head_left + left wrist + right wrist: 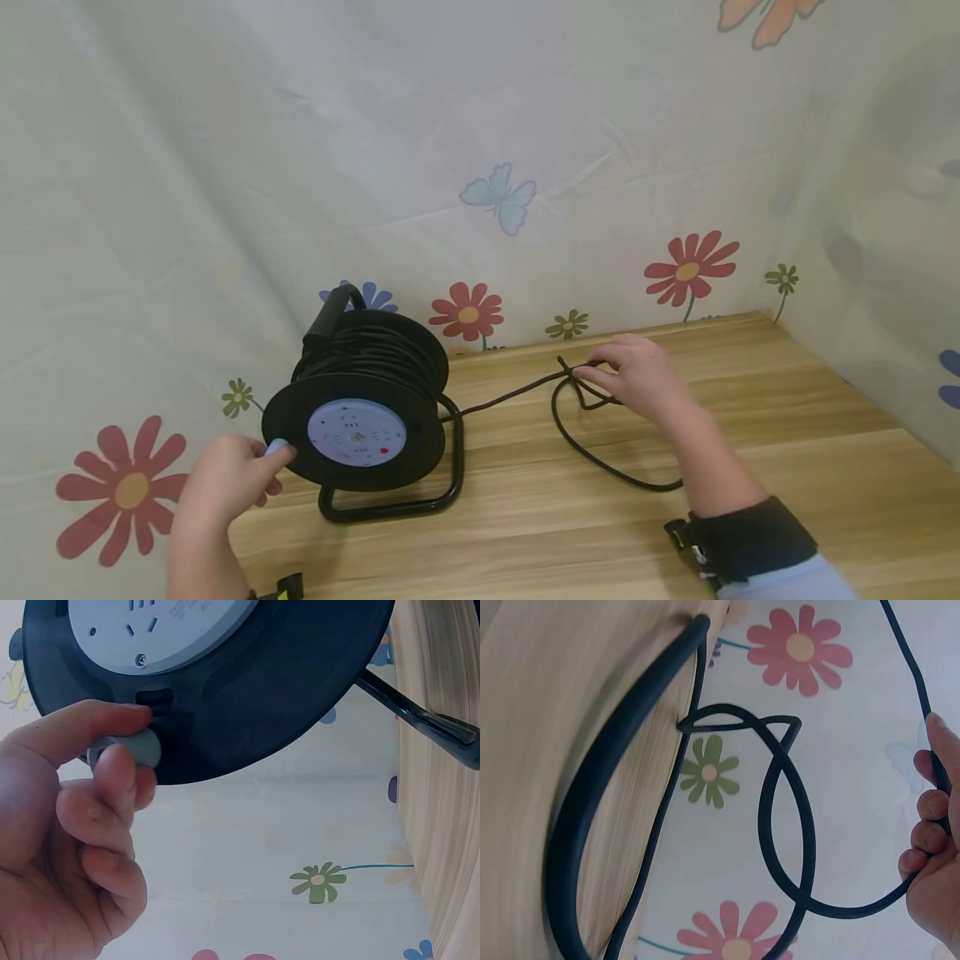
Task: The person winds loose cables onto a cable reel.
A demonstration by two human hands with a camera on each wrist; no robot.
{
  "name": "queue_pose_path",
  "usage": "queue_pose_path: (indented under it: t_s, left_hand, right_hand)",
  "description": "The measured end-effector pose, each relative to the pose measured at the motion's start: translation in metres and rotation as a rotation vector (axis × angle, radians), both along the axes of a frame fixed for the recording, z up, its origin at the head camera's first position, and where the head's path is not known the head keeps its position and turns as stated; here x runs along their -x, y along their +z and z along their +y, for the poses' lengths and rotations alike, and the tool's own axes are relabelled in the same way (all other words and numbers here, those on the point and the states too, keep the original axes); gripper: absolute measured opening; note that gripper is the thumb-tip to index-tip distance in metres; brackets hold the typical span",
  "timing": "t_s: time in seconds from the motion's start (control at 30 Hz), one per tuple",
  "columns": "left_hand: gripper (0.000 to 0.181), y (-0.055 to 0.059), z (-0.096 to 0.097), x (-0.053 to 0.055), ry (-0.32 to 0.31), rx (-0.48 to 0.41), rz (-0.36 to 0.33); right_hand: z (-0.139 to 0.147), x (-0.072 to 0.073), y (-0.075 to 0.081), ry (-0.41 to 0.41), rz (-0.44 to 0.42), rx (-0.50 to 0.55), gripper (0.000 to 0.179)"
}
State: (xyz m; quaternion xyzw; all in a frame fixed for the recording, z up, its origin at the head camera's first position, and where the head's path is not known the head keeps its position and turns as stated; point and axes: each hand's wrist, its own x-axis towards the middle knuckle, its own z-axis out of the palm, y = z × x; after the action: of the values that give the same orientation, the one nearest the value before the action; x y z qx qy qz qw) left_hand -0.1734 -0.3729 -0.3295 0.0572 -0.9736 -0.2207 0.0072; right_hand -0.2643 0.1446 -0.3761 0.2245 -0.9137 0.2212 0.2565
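Note:
A black cable reel [356, 387] with a pale socket panel [357, 432] stands on its tube frame at the left of the head view. My left hand [228, 479] pinches the grey winding knob [146, 748] near the rim of the reel's front flange, thumb and index finger around it. To the right of the reel, my right hand [648, 379] grips the loose black cable [510, 393], which runs nearly straight from the drum to the fingers. In the right wrist view, the curled fingers hold the cable, and slack loops [810, 832] hang beside the hand.
The reel's black frame [397, 510] rests on a wood-grain table [525, 533]. A pale curtain [375, 208] printed with flowers and butterflies closes off the back and sides. One slack bend of cable [611, 475] lies low near the right forearm.

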Motion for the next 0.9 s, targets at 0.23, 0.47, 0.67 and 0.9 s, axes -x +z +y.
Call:
queue_pose_path:
  t_s: [0.23,0.47,0.67,0.9]
  left_hand:
    - [0.040,0.001,0.005,-0.002,0.064,-0.079,0.129]
    - [0.045,0.006,0.019,-0.002,0.170,-0.136,0.303]
    - [0.042,0.008,0.036,-0.003,0.183,-0.134,0.477]
    - [0.036,0.006,0.058,-0.004,0.118,-0.055,0.742]
  right_hand:
    - [-0.024,-0.001,0.002,-0.026,0.007,0.006,0.023]
    - [-0.046,-0.001,0.003,-0.032,0.011,0.043,0.020]
    - [-0.064,0.002,-0.001,-0.020,0.001,0.040,0.020]
    - [-0.087,0.000,-0.001,0.021,-0.054,0.039,0.015]
